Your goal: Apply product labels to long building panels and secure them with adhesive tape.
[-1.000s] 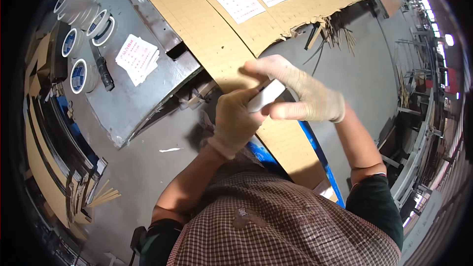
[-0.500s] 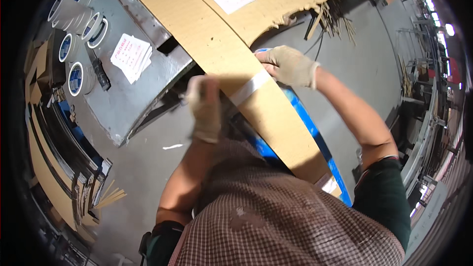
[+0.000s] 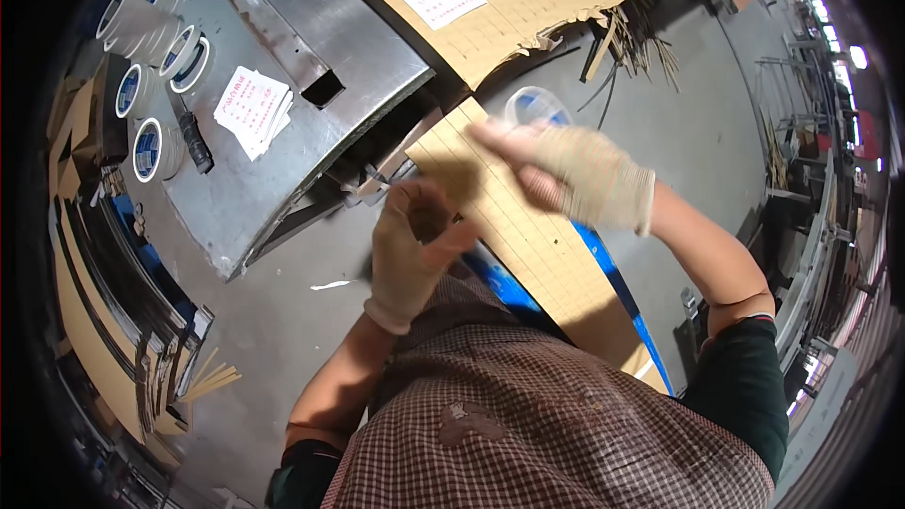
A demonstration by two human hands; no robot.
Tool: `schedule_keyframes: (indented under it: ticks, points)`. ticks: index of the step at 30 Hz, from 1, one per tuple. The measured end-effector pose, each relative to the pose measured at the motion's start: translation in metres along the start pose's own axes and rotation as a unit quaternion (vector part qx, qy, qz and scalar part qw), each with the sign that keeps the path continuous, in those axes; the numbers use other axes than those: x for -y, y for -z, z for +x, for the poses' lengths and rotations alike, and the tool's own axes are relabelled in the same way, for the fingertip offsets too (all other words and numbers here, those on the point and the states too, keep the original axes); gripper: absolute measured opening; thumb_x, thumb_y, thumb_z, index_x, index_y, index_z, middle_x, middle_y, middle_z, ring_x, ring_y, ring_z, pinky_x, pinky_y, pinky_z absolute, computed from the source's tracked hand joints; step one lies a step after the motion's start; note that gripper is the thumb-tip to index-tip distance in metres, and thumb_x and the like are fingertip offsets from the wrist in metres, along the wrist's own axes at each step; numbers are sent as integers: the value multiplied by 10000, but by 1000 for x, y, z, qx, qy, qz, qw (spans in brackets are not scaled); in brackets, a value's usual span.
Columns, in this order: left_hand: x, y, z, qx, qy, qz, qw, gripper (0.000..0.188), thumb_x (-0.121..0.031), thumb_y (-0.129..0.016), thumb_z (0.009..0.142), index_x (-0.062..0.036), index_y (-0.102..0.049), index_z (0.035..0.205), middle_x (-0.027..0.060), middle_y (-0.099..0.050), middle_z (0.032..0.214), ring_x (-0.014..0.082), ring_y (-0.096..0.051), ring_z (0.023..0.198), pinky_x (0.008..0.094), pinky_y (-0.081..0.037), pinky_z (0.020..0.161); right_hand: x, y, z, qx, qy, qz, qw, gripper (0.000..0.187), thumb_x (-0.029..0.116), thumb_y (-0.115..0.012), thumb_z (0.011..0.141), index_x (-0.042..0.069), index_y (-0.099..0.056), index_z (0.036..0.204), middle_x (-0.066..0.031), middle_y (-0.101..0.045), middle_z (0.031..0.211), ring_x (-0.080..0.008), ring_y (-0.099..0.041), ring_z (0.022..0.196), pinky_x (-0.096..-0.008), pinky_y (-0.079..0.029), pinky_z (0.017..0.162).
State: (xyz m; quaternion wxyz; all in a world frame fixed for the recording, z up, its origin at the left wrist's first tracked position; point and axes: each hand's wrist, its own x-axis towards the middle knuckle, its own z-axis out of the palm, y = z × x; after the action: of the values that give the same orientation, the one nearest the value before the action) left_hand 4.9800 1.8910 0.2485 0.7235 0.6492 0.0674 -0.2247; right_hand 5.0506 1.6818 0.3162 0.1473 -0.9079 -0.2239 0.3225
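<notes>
My left hand, in a pale knit glove with bare fingertips, is curled with thumb and fingers bent into a ring. A small dark thing shows by its thumb tip, too little to name. My right hand, gloved alike, is closed above the cardboard strip, thumb stretched to the left. A roll of clear tape with a blue-and-white core shows just beyond its knuckles and appears held by it; the gripping fingers are hidden. Fine lines cross the tan strip, which slopes toward my checked apron over a blue frame.
A metal table at the left bears several tape rolls, a stack of printed labels and a black-handled tool. Cardboard with a row of labels lies ahead, its edge torn. Bundled strips stand at lower left.
The long taped cardboard strip no longer covers the metal table's edge; a lined cardboard surface now shows under my hands. My right hand has moved nearer and lower, my left slightly down and right.
</notes>
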Motion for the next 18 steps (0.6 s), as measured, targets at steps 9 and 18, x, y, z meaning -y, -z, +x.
schedule_keyframes:
  ticks: [9,18]
  points:
    - [79,59,15,20,91,-204,975,183,-223,-662,933,-69,-568,968,43,-589,805,136,-590,691,245,-481,590,-112,18,51,-4,85,130,988,218,76,-560,929,24,-704,1085,-139,-720,1021,-192,-695,884,-320,-560,781]
    - [213,56,102,74,-262,122,954,392,-290,-705,882,-19,-598,1144,43,-645,928,147,-630,851,313,-526,701,-49,-77,87,-351,4,214,912,74,102,-665,809,70,-612,851,-141,-618,887,-333,-554,899,-426,-451,857]
